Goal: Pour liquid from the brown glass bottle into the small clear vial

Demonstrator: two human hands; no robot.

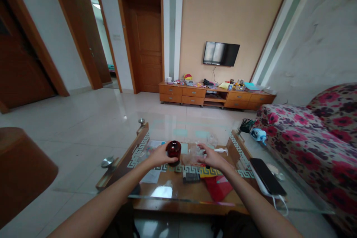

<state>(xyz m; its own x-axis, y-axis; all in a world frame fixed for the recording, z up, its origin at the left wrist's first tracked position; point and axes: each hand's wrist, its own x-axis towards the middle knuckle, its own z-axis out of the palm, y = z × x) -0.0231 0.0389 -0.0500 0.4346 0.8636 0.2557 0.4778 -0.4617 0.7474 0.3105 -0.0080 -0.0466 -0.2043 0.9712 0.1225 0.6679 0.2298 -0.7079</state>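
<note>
My left hand is closed around the side of an amber bottle that stands upright with its open neck up. My right hand curves its thumb and fingers about a clear, see-through container, whose outline is faint against the glass. Just right of that hand lies a white pump head. Another transparent object, hard to make out, is behind the right hand. Both hands are over the glass-topped coffee table.
A black phone with a white cable lies at the table's right. Red cloth or packaging and a dark box show through the glass. A flowered sofa flanks the right; a brown stool-like shape is left.
</note>
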